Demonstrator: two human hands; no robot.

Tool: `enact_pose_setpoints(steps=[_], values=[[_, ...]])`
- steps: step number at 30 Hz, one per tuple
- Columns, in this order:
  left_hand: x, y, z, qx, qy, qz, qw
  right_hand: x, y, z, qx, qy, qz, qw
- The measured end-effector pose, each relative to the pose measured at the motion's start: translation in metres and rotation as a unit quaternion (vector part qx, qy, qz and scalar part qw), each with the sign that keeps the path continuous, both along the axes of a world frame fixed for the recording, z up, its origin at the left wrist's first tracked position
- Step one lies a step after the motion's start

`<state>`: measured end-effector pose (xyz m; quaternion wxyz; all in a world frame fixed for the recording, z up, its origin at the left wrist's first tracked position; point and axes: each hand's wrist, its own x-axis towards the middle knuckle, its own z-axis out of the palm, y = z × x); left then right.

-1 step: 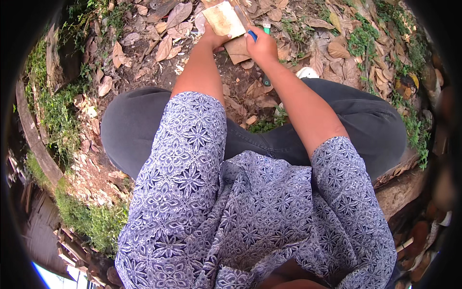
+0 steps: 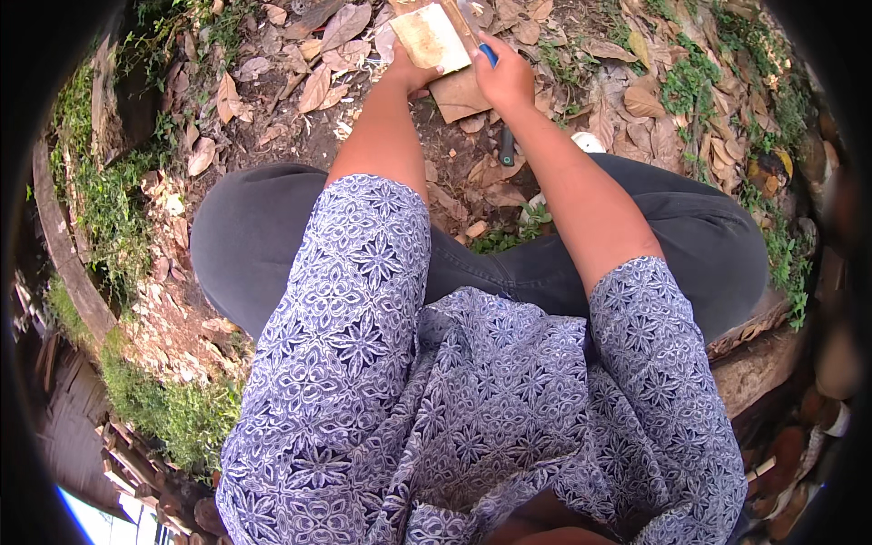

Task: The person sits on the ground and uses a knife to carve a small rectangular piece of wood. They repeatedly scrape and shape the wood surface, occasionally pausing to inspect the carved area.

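Nothing moved: wooden block (image 2: 431, 36) tilted up-left.

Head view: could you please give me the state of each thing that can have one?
Wood block: held up off the ground, pale face up.
Left hand: gripping the wood block.
Right hand: closed on a blue-handled tool.
Dark tool: lying loose on the ground.
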<state>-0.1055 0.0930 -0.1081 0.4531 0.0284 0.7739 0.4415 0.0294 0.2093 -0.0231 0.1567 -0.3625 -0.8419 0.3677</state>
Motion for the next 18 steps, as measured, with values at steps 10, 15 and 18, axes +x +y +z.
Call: enact_pose_setpoints(steps=[10, 15, 18], values=[[-0.006, -0.012, -0.005, -0.015, -0.012, -0.006, 1.000, 0.033, -0.037, 0.033, -0.166, -0.199, 0.050, 0.965], [-0.004, -0.003, -0.001, -0.017, -0.001, -0.002, 1.000, 0.034, -0.035, 0.031, -0.085, -0.194, 0.082, 0.974], [-0.009, -0.006, -0.014, -0.003, -0.001, -0.007, 1.000, 0.028, -0.037, 0.045, -0.097, -0.229, 0.089, 0.965]])
